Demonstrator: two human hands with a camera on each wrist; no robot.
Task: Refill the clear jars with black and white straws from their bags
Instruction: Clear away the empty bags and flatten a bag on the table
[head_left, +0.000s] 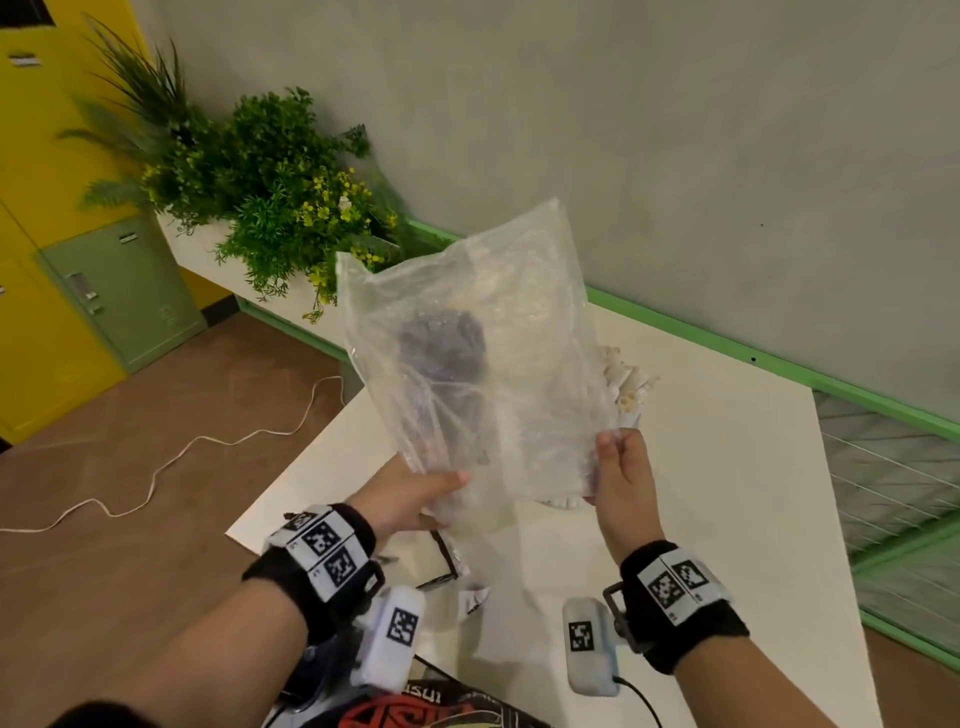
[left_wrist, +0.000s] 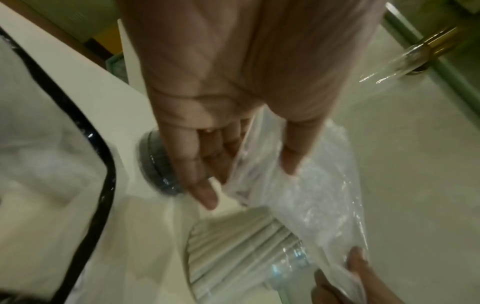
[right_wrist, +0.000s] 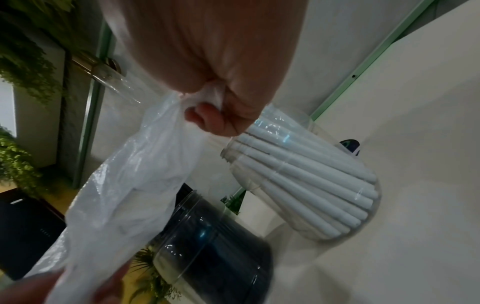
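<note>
Both hands hold an empty clear plastic bag (head_left: 478, 353) upright above the white table (head_left: 727, 493). My left hand (head_left: 415, 493) pinches its lower left corner between thumb and fingers, and in the left wrist view the left hand (left_wrist: 249, 170) has its thumb on the clear plastic bag (left_wrist: 306, 197). My right hand (head_left: 621, 467) grips the lower right corner, bunched in the right hand (right_wrist: 221, 115). Behind the bag stand a clear jar of white straws (right_wrist: 306, 181) and a clear jar of black straws (right_wrist: 218, 242). White straw tips (head_left: 628, 384) show past the bag's right edge.
Another bag with a black rim (left_wrist: 98, 164) lies at the near left of the table. Small torn scraps (head_left: 475, 597) lie near the front. A planter with green plants (head_left: 270, 192) stands at the far left, a green-framed rail (head_left: 779, 358) runs behind the table, and a white cable (head_left: 156, 473) crosses the floor.
</note>
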